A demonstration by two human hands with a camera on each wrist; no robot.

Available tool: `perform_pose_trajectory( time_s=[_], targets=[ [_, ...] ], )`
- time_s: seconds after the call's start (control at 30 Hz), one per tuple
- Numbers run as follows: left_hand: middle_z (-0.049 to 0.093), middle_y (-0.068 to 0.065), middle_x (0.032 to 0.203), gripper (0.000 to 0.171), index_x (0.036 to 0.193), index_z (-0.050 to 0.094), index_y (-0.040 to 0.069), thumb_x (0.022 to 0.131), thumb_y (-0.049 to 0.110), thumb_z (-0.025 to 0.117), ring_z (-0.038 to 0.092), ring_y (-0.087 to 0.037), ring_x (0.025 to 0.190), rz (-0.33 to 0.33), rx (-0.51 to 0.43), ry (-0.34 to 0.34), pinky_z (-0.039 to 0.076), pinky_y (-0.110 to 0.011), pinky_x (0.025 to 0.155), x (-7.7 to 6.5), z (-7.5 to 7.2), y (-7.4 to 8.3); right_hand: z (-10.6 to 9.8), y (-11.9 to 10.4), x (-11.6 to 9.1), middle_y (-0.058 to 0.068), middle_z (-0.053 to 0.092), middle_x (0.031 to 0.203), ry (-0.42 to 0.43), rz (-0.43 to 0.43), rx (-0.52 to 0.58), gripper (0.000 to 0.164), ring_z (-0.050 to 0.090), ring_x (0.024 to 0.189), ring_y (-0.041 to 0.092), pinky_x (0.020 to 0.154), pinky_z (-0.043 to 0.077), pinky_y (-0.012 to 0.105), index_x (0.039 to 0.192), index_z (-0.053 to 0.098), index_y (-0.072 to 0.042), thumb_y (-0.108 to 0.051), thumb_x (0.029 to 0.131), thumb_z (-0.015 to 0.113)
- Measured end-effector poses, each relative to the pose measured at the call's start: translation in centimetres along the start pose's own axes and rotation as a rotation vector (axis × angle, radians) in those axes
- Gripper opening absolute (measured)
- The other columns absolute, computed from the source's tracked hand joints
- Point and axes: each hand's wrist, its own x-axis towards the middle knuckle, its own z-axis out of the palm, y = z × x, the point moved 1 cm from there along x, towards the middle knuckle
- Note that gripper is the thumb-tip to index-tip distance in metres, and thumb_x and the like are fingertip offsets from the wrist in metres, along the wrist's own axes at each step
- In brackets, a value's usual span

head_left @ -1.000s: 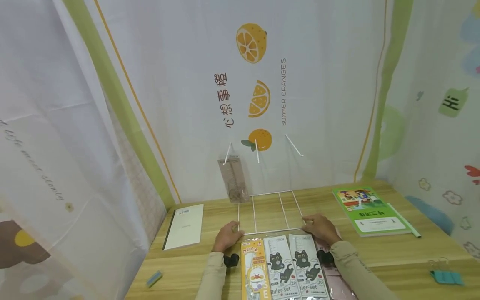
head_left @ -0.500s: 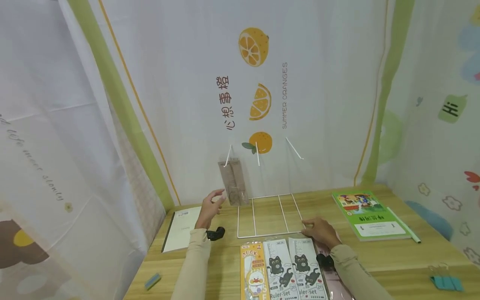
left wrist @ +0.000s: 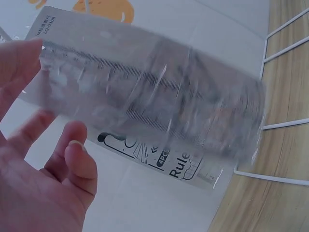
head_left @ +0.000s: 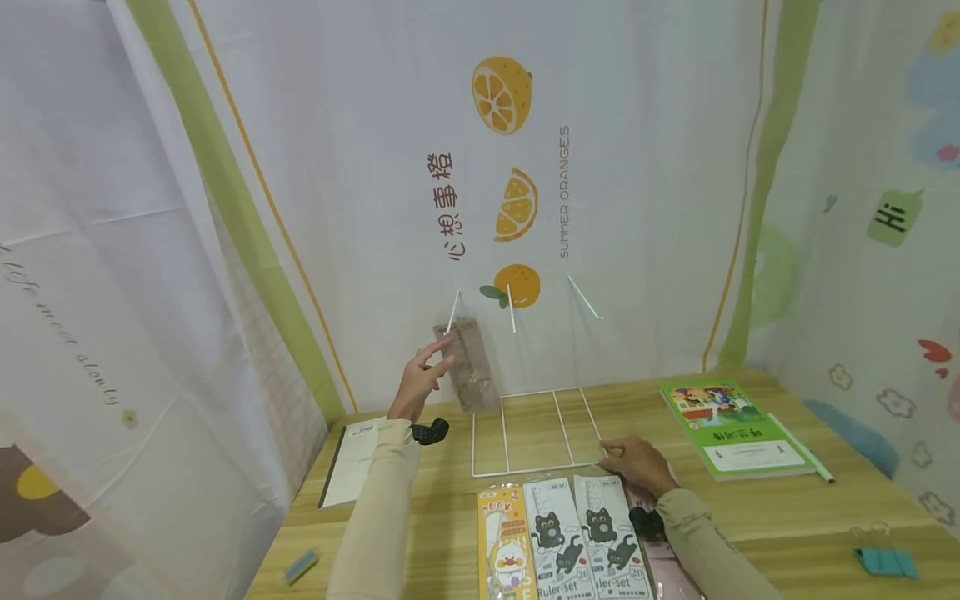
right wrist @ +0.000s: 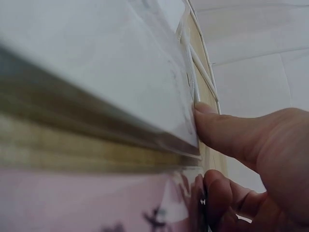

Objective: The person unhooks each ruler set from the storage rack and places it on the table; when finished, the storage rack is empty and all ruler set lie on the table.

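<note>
A clear ruler-set packet (head_left: pixel 467 367) hangs from the left prong of a white wire rack (head_left: pixel 525 469). My left hand (head_left: pixel 417 385) is at its upper left side, fingers fairly straight. In the left wrist view the left hand (left wrist: pixel 46 159) has a fingertip against the packet (left wrist: pixel 145 87), near its printed top. My right hand (head_left: pixel 640 463) holds the rack's front right corner. From the right wrist, the right hand (right wrist: pixel 260 150) shows its thumb at the white wire, fingers curled below. An orange duck packet (head_left: pixel 504 542) and two cat ruler-set packets (head_left: pixel 558 533) lie in front.
A pink packet (head_left: pixel 667 567) lies partly under the right forearm. The green book (head_left: pixel 731 429) and a pale green stick (head_left: pixel 804 450) are at the right, near a teal binder clip (head_left: pixel 885 562). At the left lie a notebook (head_left: pixel 352 462) and an eraser (head_left: pixel 301 567).
My left hand has let go of the rack's front left corner and moved up to the hanging packet. The right hand stays at the right corner.
</note>
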Motion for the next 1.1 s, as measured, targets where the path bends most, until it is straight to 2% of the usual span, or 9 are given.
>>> perform_pose_trajectory(
  time_s=[0.23,0.47,0.7,0.87,1.1],
  targets=[
    [0.044,-0.012,0.147,0.050,0.152,0.047,0.018,0.104,0.021,0.059,0.047,-0.022,0.091,-0.023,-0.024,-0.029,0.043,-0.025,0.070,1.3,0.2,-2.1,-0.2,-0.2,0.0,0.028,0.067,0.123,-0.013,0.000,-0.003,0.043,0.061,0.083,0.023,0.070,0.052,0.043,0.122,0.072,-0.006,-0.024,0.084,0.080],
    [0.053,-0.007,0.126,0.046,0.148,0.052,0.019,0.103,0.019,0.060,0.046,-0.017,0.077,-0.025,-0.061,-0.010,0.043,-0.025,0.065,1.4,0.0,-2.7,-0.2,-0.2,0.0,0.027,0.067,0.124,-0.023,0.009,-0.008,0.044,0.064,0.090,0.026,0.075,0.053,0.047,0.124,0.072,-0.006,-0.025,0.085,0.080],
    [0.056,-0.008,0.126,0.042,0.144,0.057,0.022,0.102,0.021,0.061,0.043,-0.015,0.071,0.020,-0.106,0.012,0.039,-0.023,0.059,0.5,-0.1,-2.7,-0.3,-0.3,0.0,0.028,0.067,0.122,-0.024,0.006,-0.008,0.045,0.060,0.081,0.024,0.068,0.050,0.039,0.124,0.071,-0.006,-0.025,0.084,0.080],
    [0.057,-0.003,0.096,0.040,0.141,0.059,0.023,0.101,0.018,0.063,0.041,-0.012,0.064,0.051,-0.130,0.034,0.036,-0.021,0.056,-0.4,-0.1,-3.1,-0.1,-0.3,0.0,0.028,0.068,0.120,-0.022,-0.006,-0.011,0.045,0.062,0.082,0.023,0.067,0.050,0.039,0.124,0.072,-0.006,-0.026,0.084,0.080],
    [0.048,0.002,0.079,0.041,0.141,0.058,0.017,0.101,0.016,0.063,0.034,-0.009,0.058,0.075,-0.097,0.010,0.033,-0.022,0.056,-1.9,0.4,-3.5,-0.3,-0.3,-0.2,0.029,0.069,0.116,-0.009,-0.019,-0.024,0.045,0.063,0.082,0.024,0.066,0.050,0.039,0.123,0.072,-0.005,-0.026,0.084,0.080]
  ],
)
